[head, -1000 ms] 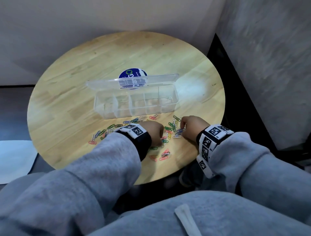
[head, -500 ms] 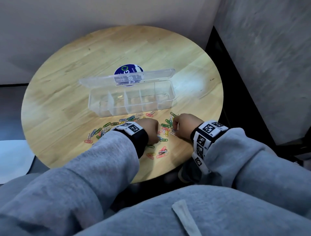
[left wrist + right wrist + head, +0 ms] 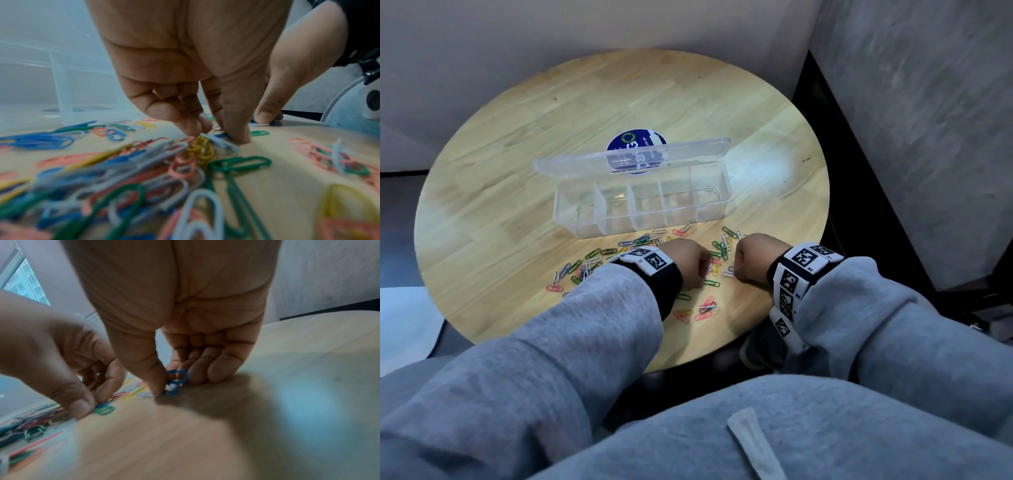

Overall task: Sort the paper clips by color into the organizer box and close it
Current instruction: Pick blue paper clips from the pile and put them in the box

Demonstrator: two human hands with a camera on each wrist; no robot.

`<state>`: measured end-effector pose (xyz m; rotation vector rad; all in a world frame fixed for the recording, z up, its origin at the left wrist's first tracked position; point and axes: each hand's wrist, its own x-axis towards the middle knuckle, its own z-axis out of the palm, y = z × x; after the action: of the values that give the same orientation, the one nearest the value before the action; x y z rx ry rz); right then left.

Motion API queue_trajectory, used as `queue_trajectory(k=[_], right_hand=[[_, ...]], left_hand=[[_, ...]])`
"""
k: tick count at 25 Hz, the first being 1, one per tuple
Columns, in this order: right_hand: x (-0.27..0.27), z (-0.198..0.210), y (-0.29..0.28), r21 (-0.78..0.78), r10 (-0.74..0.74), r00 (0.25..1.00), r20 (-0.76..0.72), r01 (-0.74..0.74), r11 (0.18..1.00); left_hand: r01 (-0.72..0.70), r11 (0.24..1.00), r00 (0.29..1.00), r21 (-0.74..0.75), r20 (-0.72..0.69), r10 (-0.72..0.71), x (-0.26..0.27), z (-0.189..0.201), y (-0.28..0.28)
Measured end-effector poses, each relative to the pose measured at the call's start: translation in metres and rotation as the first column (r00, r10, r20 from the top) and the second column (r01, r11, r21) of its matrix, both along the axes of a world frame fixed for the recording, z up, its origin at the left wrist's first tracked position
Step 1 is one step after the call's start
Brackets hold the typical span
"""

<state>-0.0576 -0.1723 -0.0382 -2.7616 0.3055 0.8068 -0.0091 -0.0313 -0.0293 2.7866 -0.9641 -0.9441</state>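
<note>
Colored paper clips (image 3: 640,241) lie scattered on the round wooden table (image 3: 517,212), in front of the clear organizer box (image 3: 640,219), whose lid (image 3: 633,154) stands open at the back. Its compartments look empty. My left hand (image 3: 703,270) is curled over the pile; in the right wrist view its thumb and forefinger (image 3: 107,386) pinch a blue clip (image 3: 102,404) beside a green one (image 3: 103,409). My right hand (image 3: 738,263) is close beside it, and its thumb and fingers (image 3: 174,379) pinch blue clips (image 3: 177,375) just off the table.
A round blue sticker (image 3: 635,140) shows behind the lid. More clips lie near the table's front edge (image 3: 705,306) and to the left (image 3: 571,270). Walls stand close behind and to the right. My grey sleeves (image 3: 592,325) cover the near edge.
My right hand has moved left, closer to my left hand, and both now work at the same patch of clips. The box has not moved.
</note>
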Motion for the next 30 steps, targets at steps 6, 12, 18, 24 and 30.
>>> queue_trajectory(k=[6,12,18,24,30], right_hand=[[-0.006,0.013,-0.012,0.194,-0.176,0.984,-0.017,0.176,0.965],[-0.009,0.021,-0.027,0.760,-0.590,0.776,-0.224,0.518,0.393],[-0.018,0.022,-0.022,0.746,-0.610,0.672,-0.421,0.639,0.189],[-0.020,0.033,-0.014,0.783,-0.609,0.680,-0.409,0.604,0.148],[-0.017,0.036,0.004,0.793,-0.548,0.691,-0.472,0.604,0.079]], left_hand=[[-0.090,0.993,0.996,-0.079,0.016,0.092,0.000,-0.002,0.005],[-0.139,0.990,0.989,-0.032,0.048,0.141,0.000,0.001,0.003],[-0.161,0.987,0.986,-0.002,-0.042,0.161,0.002,0.001,0.008],[-0.408,0.866,0.898,-0.290,-0.295,0.325,0.009,0.032,0.030],[-0.809,0.467,0.548,-0.357,-0.746,0.379,0.019,0.063,0.058]])
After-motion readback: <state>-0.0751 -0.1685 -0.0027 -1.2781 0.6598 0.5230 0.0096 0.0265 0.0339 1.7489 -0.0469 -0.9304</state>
